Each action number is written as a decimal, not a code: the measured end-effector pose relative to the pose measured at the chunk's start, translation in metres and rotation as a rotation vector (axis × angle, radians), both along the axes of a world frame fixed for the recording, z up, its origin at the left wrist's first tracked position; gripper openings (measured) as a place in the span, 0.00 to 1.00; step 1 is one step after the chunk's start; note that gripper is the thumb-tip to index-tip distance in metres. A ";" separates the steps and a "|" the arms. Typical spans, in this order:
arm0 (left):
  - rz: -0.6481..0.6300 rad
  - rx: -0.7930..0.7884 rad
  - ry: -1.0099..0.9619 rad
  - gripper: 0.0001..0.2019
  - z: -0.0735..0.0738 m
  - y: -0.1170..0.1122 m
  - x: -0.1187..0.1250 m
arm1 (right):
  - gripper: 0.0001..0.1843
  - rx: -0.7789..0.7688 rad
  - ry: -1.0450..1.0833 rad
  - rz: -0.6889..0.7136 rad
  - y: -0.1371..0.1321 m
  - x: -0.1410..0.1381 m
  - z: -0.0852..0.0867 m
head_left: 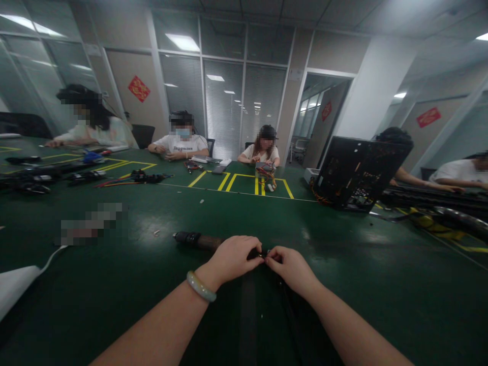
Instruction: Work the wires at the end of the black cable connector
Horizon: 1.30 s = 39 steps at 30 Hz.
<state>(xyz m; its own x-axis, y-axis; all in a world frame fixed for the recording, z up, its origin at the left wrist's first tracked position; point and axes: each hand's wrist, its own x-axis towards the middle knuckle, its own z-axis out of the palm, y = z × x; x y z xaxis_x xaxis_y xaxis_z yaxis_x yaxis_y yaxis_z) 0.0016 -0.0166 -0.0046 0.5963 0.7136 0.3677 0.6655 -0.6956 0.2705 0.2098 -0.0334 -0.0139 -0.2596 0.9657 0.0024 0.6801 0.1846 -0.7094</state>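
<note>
Currently the left hand [234, 259] and right hand [290, 267] meet fingertip to fingertip, both pinched onto a small dark part [263, 253] with a metallic glint, over a black flat strip [247, 305] on the green table [381, 284]. A dark cylindrical tool [198, 240] lies beside the left hand. The red wall sign [139, 88] is too small to read.

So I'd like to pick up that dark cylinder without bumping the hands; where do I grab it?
I'd take the dark cylinder by its free left half, near the black ribbed end, from above with fingers across it. It lies flat on the table, pointing left, and the left hand covers its right end.
</note>
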 end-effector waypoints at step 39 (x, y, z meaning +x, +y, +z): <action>-0.023 0.009 0.008 0.07 0.002 -0.002 0.000 | 0.07 0.062 -0.027 0.014 0.001 -0.001 0.000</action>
